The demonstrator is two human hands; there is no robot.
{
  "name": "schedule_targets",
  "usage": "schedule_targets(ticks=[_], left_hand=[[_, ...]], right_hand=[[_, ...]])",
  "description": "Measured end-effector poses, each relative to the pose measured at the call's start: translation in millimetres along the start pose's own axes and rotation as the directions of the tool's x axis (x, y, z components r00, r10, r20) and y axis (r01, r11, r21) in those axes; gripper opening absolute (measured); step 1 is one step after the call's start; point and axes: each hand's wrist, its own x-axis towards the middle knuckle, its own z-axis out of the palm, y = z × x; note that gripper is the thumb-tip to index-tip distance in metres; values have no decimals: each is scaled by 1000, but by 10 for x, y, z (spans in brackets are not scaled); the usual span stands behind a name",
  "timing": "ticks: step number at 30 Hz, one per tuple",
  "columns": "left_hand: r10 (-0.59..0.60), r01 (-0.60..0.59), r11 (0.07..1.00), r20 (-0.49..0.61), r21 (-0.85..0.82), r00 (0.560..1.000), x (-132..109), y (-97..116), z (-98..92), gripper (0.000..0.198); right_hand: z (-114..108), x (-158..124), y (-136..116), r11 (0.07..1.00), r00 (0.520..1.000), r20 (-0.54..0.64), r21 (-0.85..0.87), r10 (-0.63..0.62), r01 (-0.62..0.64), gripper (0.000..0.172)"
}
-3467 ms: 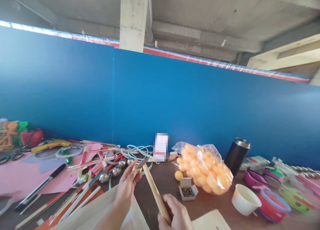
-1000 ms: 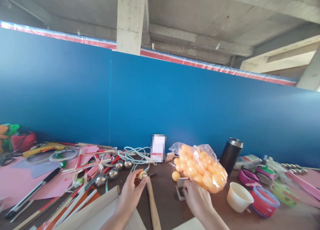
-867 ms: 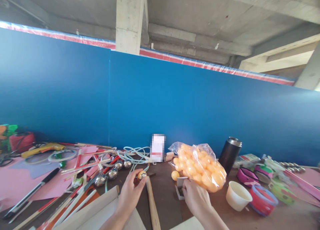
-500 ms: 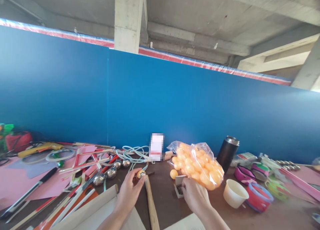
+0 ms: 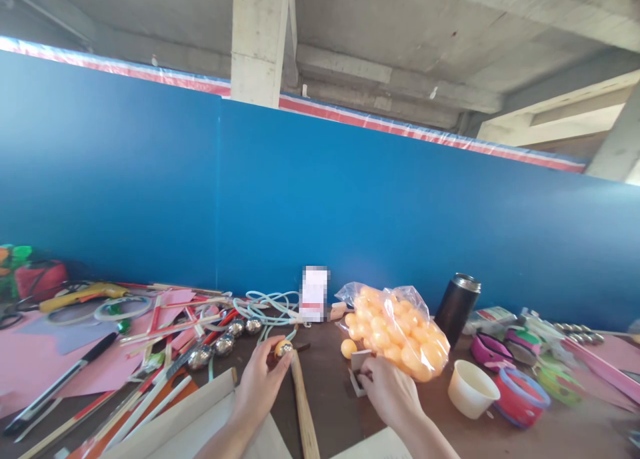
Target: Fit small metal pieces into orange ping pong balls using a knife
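My left hand (image 5: 259, 380) pinches a small ball (image 5: 283, 350), orange on one side and shiny silver on the other, between thumb and fingers. Just below it, a wooden handle (image 5: 305, 409) runs toward the front edge, with a dark piece near its far end partly hidden by the hand. My right hand (image 5: 393, 387) reaches into a small white box (image 5: 357, 384) with its lid flap raised. Its fingers are curled together there, and whatever they grip is hidden. A loose orange ball (image 5: 349, 348) lies behind the box, beside a clear bag of orange balls (image 5: 385, 329).
A black bottle (image 5: 457, 309), a cream cup (image 5: 473, 389) and a red-and-blue container (image 5: 523, 396) stand at right. Silver balls (image 5: 224, 344), light blue cord (image 5: 265, 306), sticks and a black pen-like tool (image 5: 60, 386) crowd the left. An open cardboard box (image 5: 175, 422) lies in front.
My right hand's fingers have shifted slightly within the small box. The left hand still holds the ball in the same place, and the view has moved very little.
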Motion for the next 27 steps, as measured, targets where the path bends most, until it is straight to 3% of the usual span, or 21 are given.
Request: schedule_targets(ticks=[12, 19, 23, 27], left_hand=[[17, -17, 1000, -15, -3, 1000, 6, -11, 2, 39], [-10, 10, 1000, 11, 15, 1000, -6, 57, -16, 41], [-21, 21, 1000, 11, 10, 1000, -9, 48, -7, 42], [-25, 24, 1000, 25, 17, 999, -17, 40, -1, 43]], right_hand=[[66, 10, 26, 997, 999, -47, 77, 24, -21, 9], [17, -14, -1, 958, 996, -64, 285, 65, -44, 9], [-3, 37, -23, 834, 995, -12, 548, 95, -73, 9], [6, 104, -61, 521, 976, 196, 826, 95, -216, 14]])
